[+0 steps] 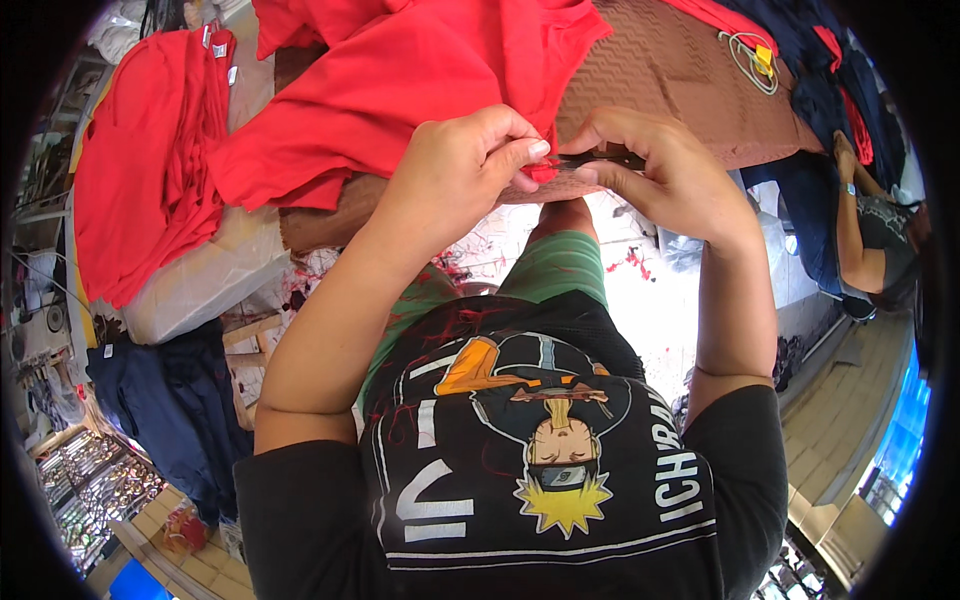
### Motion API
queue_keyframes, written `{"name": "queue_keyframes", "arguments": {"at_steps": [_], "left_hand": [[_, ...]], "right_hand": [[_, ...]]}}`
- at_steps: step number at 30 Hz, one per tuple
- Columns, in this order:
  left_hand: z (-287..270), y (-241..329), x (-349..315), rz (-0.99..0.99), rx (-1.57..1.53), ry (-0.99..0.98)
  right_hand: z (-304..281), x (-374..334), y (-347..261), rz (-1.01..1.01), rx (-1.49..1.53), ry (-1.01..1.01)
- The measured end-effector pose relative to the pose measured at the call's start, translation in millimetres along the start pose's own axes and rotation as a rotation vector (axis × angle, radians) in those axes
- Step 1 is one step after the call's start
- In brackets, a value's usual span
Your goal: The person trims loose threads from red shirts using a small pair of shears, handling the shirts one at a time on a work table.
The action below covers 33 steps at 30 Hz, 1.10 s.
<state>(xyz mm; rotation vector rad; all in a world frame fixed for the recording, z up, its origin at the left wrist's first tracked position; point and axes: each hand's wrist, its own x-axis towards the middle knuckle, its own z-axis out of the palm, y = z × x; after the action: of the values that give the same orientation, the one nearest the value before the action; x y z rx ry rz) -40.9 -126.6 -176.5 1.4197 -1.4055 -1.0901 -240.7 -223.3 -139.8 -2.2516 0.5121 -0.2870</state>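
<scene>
A red garment (410, 85) lies spread over the brown-covered table (670, 85), its near edge drawn toward me. My left hand (460, 165) pinches a small bit of that red fabric between thumb and fingertips. Close beside it, my right hand (670, 175) grips small dark thread snips (605, 158) between thumb and fingers. Their tips point left and meet the red fabric at my left fingertips. Whether the blades are apart is too small to tell.
Red garments with white labels (150, 160) are piled at the left, above hanging navy garments (170, 420). A looped pale cord with a yellow tag (762, 62) lies at the table's far right. Another person (870, 240) works at the right beside dark clothing. Red thread scraps litter the floor (630, 262).
</scene>
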Motion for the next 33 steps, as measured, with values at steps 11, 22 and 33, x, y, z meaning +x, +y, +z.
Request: {"name": "queue_keyframes", "arguments": {"at_steps": [11, 22, 33], "left_hand": [[0.8, 0.5, 1.1, 0.013, 0.068, 0.02], [2.0, -2.2, 4.1, -0.063, 0.056, 0.02], [-64.7, 56.1, -44.4, 0.453, 0.265, -0.034]], "right_hand": [[0.4, 8.9, 0.2, -0.118, -0.088, -0.023], [9.3, 11.8, 0.8, -0.13, -0.145, 0.099], [-42.7, -19.3, 3.7, 0.04, -0.271, 0.079]]}}
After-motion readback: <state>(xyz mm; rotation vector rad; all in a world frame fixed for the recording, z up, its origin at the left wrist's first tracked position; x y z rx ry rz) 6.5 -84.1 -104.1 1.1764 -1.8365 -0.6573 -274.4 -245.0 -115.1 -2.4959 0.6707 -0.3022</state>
